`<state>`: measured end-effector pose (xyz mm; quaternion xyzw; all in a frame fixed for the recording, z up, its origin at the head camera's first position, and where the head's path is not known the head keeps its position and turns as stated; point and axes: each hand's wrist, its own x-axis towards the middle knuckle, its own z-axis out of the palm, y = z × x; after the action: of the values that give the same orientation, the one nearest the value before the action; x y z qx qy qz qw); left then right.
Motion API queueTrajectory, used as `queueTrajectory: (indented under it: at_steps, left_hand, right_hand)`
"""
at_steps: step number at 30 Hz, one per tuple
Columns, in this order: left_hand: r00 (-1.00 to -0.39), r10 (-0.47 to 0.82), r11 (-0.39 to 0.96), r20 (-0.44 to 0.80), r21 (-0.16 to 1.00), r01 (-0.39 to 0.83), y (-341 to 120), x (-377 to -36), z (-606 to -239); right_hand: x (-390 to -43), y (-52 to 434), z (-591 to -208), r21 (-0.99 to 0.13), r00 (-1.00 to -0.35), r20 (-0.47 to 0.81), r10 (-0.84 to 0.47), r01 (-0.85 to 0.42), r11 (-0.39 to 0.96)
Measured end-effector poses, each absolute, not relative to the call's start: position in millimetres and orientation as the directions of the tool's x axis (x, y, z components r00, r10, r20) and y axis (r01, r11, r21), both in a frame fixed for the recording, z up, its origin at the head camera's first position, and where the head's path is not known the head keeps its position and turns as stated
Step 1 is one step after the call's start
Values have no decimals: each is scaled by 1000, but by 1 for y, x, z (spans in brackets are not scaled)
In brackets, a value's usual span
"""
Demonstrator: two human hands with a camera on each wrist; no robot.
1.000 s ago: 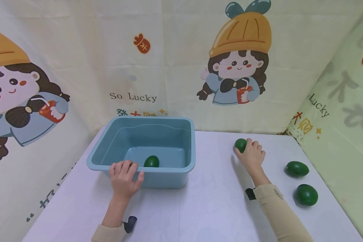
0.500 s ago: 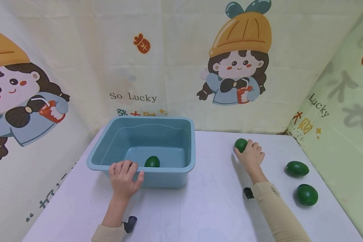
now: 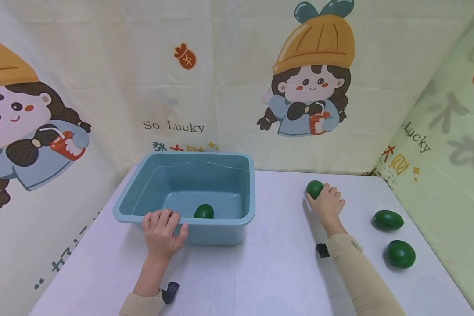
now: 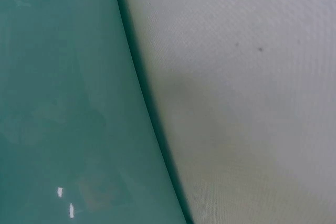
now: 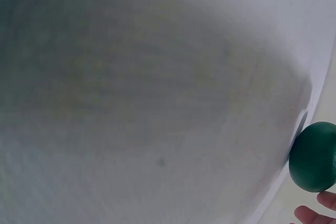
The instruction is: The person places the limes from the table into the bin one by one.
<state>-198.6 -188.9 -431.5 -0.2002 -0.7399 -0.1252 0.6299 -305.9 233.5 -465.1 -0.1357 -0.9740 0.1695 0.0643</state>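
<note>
My left hand [image 3: 163,232] rests at the near wall of a blue plastic bin [image 3: 217,222], its fingers hooked over the rim. Inside the bin lies a smooth, dark green, avocado-like fruit [image 3: 204,211]; the rim hides its lower part. Toward the back right of the table, my right hand [image 3: 327,203] grips a second green fruit [image 3: 314,188] from its near right side, thumb at the left and fingers behind. That same fruit [image 5: 314,157] shows at the right edge of the right wrist view, above two fingertips [image 5: 310,215]. Only the bin's wall [image 4: 63,98] and white surface fill the left wrist view.
Two more green fruits, one pointed [image 3: 388,220] and one rounder [image 3: 400,254], lie near the right edge of the white table [image 3: 272,263]. Printed cloth [image 3: 237,87] hangs behind the table and at both sides.
The fruit inside the bin has shifted slightly to the right. My right forearm has swung a little left, while the right hand stays at its fruit. The left hand looks unmoved.
</note>
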Motion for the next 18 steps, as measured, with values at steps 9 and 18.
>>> queueTrajectory:
  at_steps: [9, 18]
  left_hand:
    - [-112, 141, 889, 984, -76, 451, -189, -199, -430]
    - [-122, 144, 888, 982, -74, 454, -190, -199, -431]
  right_hand:
    - [-309, 233, -466, -330, -954, 33, 299, 272, 904]
    - [-313, 232, -470, -343, -947, 4, 322, 301, 890]
